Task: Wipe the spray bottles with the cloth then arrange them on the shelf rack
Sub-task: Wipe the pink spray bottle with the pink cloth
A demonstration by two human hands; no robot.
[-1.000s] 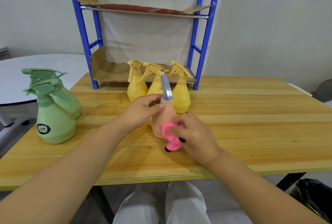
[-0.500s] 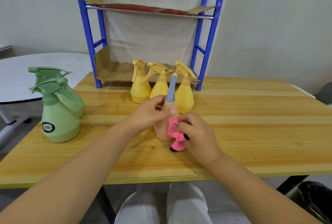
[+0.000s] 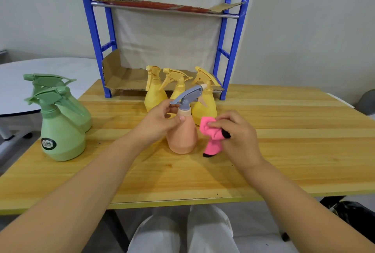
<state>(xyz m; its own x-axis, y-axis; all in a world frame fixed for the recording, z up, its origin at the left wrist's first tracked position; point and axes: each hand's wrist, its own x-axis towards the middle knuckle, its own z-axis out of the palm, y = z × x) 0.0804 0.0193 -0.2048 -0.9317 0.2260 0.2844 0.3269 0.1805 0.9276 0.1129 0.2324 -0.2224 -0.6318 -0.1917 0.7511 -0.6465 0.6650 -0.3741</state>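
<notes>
A peach spray bottle (image 3: 183, 135) with a grey trigger head stands upright on the wooden table (image 3: 284, 141). My left hand (image 3: 162, 121) grips its neck, thumb across the front. To the bottle's right, my right hand (image 3: 235, 137) holds a bunched pink cloth (image 3: 212, 137) with a black edge, just apart from the bottle. Three yellow spray bottles (image 3: 204, 106) stand behind, in front of the blue shelf rack (image 3: 227, 54). Two green spray bottles (image 3: 60, 131) stand at the table's left.
The rack's lower and upper shelves are lined with cardboard (image 3: 119, 78), with a beige sheet behind. A white round table (image 3: 30, 82) stands to the left. A black bag (image 3: 353, 214) lies on the floor at the right. My legs show below the table's front edge.
The peach bottle has been turned, so its grey head now points left-right instead of toward me. My right hand with the cloth has come off the bottle's body and moved right.
</notes>
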